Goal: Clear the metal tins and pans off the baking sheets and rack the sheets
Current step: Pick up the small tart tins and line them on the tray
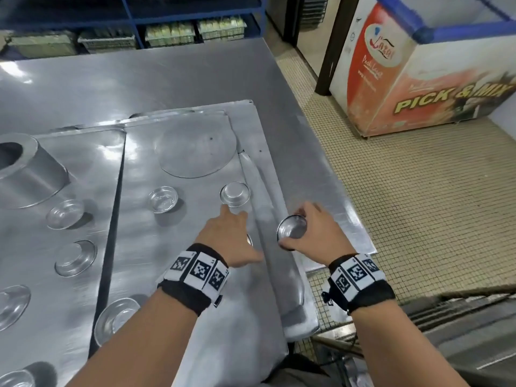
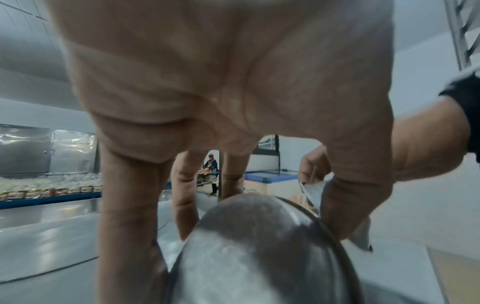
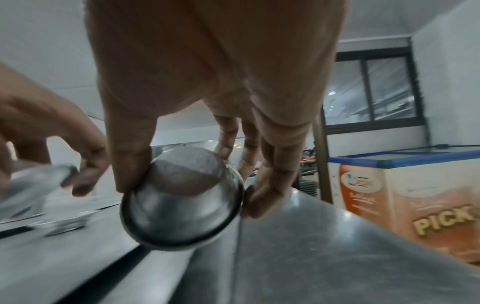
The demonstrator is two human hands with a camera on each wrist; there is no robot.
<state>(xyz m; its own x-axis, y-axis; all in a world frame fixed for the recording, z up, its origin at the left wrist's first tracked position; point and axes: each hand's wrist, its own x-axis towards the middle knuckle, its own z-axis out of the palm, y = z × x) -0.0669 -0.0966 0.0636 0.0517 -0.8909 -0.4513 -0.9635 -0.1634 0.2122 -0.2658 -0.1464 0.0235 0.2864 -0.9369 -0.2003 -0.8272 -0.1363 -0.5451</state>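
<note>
Two steel baking sheets lie side by side on the table, the right sheet point(image 1: 195, 275) under my hands and the left sheet point(image 1: 92, 163) beside it. My right hand point(image 1: 295, 227) grips a small round tin point(image 3: 182, 195) by its rim, above the right sheet's edge. My left hand point(image 1: 241, 233) curls over another small tin point(image 2: 259, 246), thumb on one side and fingers on the other. Loose small tins point(image 1: 163, 199) point(image 1: 234, 194) point(image 1: 75, 256) stand on both sheets. A flat round disc point(image 1: 196, 152) and a large upturned pan point(image 1: 28, 169) also sit there.
The steel table point(image 1: 139, 79) ends just right of the sheets, with tiled floor point(image 1: 405, 205) below. An orange and white chest freezer point(image 1: 418, 79) stands to the right. Blue shelving point(image 1: 167, 32) with trays runs along the back. A person point(image 2: 211, 170) stands far off.
</note>
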